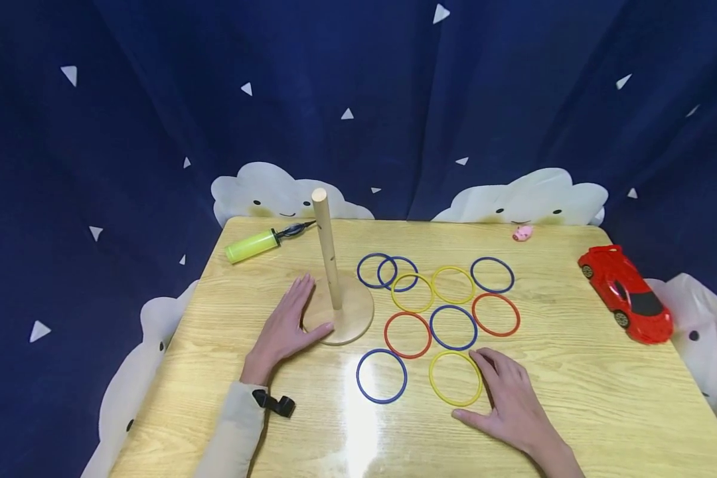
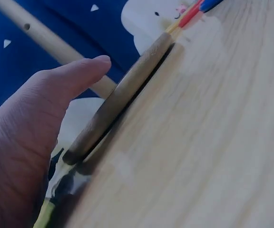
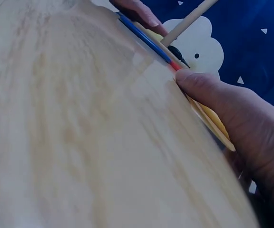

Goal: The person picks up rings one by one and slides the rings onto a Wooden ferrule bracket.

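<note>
The right hand's (image 1: pixel 514 398) fingers are lying nearly straight and a little spread on the wood, their tips touching the rim of the nearest yellow ring (image 1: pixel 455 378) at about its three o'clock; nothing is being pinched yet. The left hand (image 1: pixel 288 325) is resting flat, fingers straight and together, thumb against the round base (image 1: pixel 348 317) at its nine o'clock, steadying it. The peg (image 1: pixel 327 247) is standing bare, with no ring on it. All ten rings (image 1: pixel 439 312) are lying on the table (image 1: pixel 573 385) at three to five o'clock of the base, so the stacking looks not yet begun, every ring left to place.
</note>
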A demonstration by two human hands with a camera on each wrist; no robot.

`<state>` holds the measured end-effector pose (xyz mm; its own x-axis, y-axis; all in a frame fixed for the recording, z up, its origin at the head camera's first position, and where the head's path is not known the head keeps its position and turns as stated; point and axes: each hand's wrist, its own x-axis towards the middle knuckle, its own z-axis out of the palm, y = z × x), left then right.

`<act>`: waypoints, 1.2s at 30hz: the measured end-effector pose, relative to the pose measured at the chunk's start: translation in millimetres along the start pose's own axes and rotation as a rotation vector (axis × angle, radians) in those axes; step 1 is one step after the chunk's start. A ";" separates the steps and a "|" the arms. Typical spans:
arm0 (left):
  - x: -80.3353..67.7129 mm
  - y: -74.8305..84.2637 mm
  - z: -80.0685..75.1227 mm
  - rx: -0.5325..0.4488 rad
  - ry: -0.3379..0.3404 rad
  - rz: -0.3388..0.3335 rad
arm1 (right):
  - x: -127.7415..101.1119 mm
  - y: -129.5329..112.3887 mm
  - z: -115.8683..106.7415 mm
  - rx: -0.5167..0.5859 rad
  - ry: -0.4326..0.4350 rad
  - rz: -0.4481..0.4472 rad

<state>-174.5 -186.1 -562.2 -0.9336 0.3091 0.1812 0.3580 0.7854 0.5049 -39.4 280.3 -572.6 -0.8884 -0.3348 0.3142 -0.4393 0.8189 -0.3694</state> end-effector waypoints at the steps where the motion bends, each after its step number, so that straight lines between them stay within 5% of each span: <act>1: -1.9 -1.1 -0.4 -0.003 -0.003 -0.003 | 0.0 -0.2 0.7 -0.008 0.003 -0.001; 36: -10.8 -4.7 3.6 0.049 -0.015 -0.018 | 9.8 -12.7 10.8 0.006 0.135 -0.028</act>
<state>-166.1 -191.2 -569.7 -0.9396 0.3025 0.1601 0.3421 0.8161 0.4657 -43.9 261.6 -574.3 -0.8498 -0.2912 0.4394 -0.4648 0.8071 -0.3640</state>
